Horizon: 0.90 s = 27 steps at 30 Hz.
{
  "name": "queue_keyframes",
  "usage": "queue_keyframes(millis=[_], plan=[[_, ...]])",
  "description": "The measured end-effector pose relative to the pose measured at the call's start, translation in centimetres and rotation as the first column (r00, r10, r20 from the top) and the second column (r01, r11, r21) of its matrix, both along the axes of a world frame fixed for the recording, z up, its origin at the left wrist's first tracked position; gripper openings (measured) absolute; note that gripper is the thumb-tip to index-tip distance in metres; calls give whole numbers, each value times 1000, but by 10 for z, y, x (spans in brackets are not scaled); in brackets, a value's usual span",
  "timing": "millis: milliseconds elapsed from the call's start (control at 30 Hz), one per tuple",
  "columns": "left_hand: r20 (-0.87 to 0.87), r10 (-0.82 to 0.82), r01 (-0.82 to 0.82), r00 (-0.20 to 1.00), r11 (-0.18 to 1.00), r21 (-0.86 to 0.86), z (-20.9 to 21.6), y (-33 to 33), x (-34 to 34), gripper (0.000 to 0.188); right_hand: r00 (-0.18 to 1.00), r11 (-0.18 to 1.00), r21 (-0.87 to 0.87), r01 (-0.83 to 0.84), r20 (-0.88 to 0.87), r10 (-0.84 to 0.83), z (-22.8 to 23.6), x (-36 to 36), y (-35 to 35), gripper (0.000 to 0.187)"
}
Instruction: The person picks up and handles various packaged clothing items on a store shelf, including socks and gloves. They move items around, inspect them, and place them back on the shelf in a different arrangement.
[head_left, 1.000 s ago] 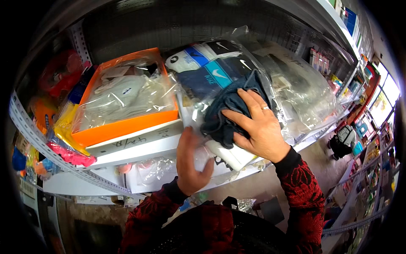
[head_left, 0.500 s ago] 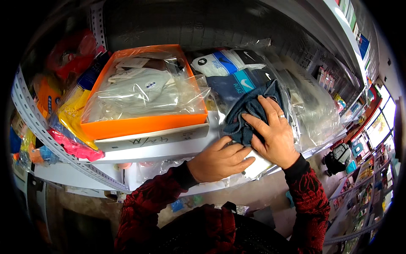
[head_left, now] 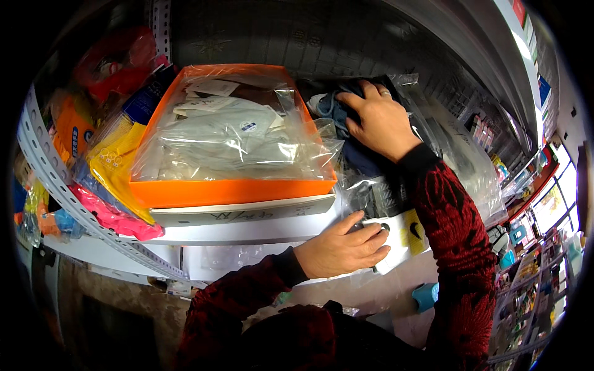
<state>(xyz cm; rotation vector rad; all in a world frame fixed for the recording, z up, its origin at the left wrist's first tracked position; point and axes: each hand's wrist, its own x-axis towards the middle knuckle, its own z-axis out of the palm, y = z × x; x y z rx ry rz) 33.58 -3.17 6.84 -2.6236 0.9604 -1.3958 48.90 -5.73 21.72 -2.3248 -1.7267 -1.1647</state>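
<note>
My right hand (head_left: 382,123) reaches to the back of the shelf. Its fingers curl over a bunched dark blue fabric garment (head_left: 340,116), whose exact kind I cannot make out. Under it lie clear-bagged packages of dark clothing (head_left: 377,195); one at the front has a white and yellow card (head_left: 405,232). By the shelf's front edge, my left hand (head_left: 340,250) has thumb and fingers bent around the near end of this package. Left of both hands stands an orange box (head_left: 235,193) holding a bagged pale grey garment (head_left: 213,139).
A white box (head_left: 241,212) supports the orange one. Yellow (head_left: 114,164), pink (head_left: 117,219) and red (head_left: 117,65) packages crowd the left side by a perforated metal post (head_left: 62,185). More clear-bagged goods (head_left: 470,167) lie at the right. Stocked shelves (head_left: 538,272) stand beyond.
My right hand has moved the dark blue garment away from me, toward the back of the shelf. My left hand has shifted slightly right and down, and the white and yellow card now shows.
</note>
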Motion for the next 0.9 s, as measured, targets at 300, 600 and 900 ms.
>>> queue_keyframes(millis=[300, 600, 900], plan=[[44, 36, -37, 998, 999, 20, -2, -3, 3, 28, 976, 965, -223, 141, -133, -173, 24, 50, 83, 45], [8, 5, -5, 1000, 999, -43, -3, -5, 1, 31, 987, 959, -278, 55, -132, -95, 30, 36, 51, 42], [8, -6, 6, 1000, 997, -72, 2, -10, 1, 32, 997, 991, -115, -73, 1, 73, 1, -28, -48, 35]])
